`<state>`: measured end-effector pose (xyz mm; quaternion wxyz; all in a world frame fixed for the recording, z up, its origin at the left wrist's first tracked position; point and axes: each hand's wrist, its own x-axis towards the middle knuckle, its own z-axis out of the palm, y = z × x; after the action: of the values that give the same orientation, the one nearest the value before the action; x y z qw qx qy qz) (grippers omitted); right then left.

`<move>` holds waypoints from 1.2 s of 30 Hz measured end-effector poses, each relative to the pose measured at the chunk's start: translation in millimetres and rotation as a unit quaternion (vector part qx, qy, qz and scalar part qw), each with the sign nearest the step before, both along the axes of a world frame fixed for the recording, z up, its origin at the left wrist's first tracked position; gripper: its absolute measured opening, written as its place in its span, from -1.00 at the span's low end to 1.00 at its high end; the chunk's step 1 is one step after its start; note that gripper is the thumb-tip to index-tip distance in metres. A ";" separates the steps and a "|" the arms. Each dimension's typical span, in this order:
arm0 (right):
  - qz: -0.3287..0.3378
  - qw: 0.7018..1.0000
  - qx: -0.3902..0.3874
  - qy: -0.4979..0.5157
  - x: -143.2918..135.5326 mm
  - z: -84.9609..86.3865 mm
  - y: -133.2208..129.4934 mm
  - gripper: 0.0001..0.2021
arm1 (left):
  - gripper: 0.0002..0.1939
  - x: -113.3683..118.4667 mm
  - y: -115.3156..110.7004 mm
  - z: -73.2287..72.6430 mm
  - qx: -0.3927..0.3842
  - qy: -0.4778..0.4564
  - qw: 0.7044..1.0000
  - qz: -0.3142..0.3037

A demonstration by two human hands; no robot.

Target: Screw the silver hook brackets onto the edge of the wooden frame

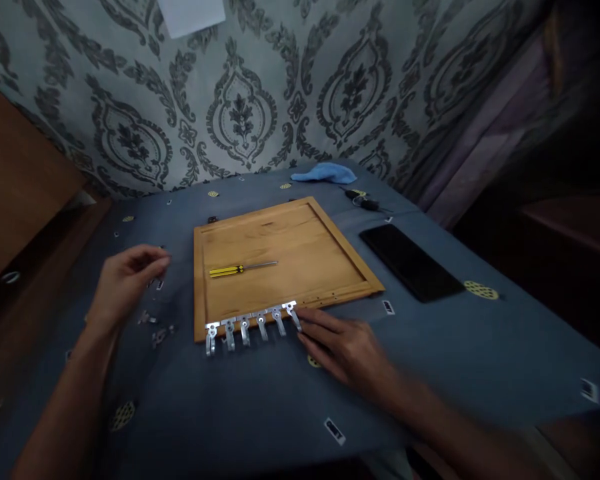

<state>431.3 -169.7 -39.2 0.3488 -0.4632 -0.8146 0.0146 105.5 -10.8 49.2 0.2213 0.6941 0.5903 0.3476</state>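
Note:
A wooden panel point(270, 247) with a raised frame lies on the blue patterned cloth. Several metal hooks point(245, 330) stand in a row along its front edge. At the right end of that row, the fingertips of my right hand point(347, 347) press together on the last metal hook point(292, 313). My left hand point(130, 283) is raised left of the panel, thumb and fingers brought together; whatever is between them is too small to make out. Below it lie loose metal pieces point(155, 333). A yellow-handled screwdriver point(227, 271) rests on the panel.
To the panel's right lies a black phone point(413, 263). Behind are a blue cloth point(325, 174) and a dark object with a cord point(363, 200). A patterned wall closes off the back, and brown wooden furniture point(20, 180) stands at the left.

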 end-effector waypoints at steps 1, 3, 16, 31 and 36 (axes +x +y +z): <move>0.001 1.000 -0.005 -0.001 0.2 0.0 -0.2 -0.77 | -0.73 20.1 -5.5 2.6 -0.017 -0.012 0.999 -0.042; -0.001 1.000 -0.010 -0.002 0.5 0.1 -0.6 -0.78 | -0.76 60.5 -15.9 6.3 -0.069 -0.053 0.980 -0.181; 0.008 0.999 -0.024 0.025 -0.1 0.2 0.1 -0.71 | -0.90 140.9 -29.4 -22.8 -0.150 -0.002 0.898 -0.413; 0.003 1.000 -0.028 0.009 0.3 2.5 -0.9 -0.75 | -0.87 149.3 -33.4 -24.3 -0.134 0.074 0.893 -0.423; 0.001 0.999 -0.034 0.015 -0.6 1.5 -0.6 -0.74 | -0.87 147.8 -32.5 -28.3 -0.132 0.081 0.891 -0.427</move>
<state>430.7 -170.3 -37.7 0.3452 -0.4736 -0.8087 0.0500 253.3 -43.2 20.8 0.3894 0.8694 0.2935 0.0804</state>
